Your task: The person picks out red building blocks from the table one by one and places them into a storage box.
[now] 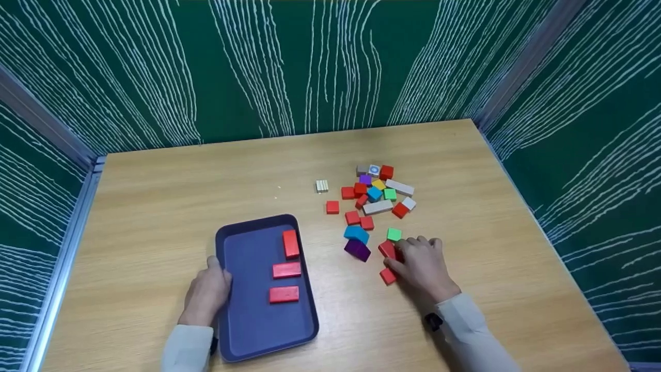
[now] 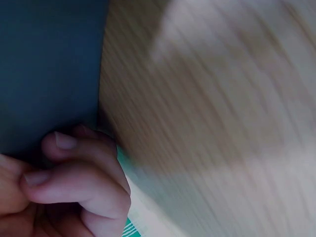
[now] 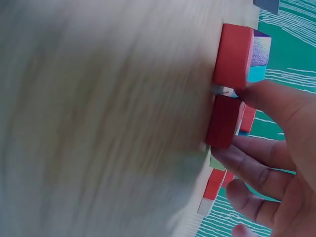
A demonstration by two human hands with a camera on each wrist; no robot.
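Note:
My left hand (image 1: 208, 289) grips the left rim of a dark blue tray (image 1: 223, 338). In the left wrist view its fingers (image 2: 81, 185) curl close beside the tray wall (image 2: 49, 64). Three red rectangular blocks, among them a middle one (image 1: 286, 270), lie in the tray's right half. On the table, my right hand (image 1: 426, 266) pinches a red block (image 3: 224, 121) between thumb and fingers. Another red block (image 3: 234, 57) lies just beside the thumb. A green block (image 1: 394, 234) sits near the fingertips, and in the head view the hand partly covers the pinched block.
Beyond the right hand lies a loose cluster of small coloured blocks, with red, blue, grey and yellow pieces such as a long grey block (image 1: 378, 207). A blue block (image 1: 356, 234) and a purple block (image 1: 357, 250) lie between tray and right hand. A striped block (image 1: 321, 186) stands apart.

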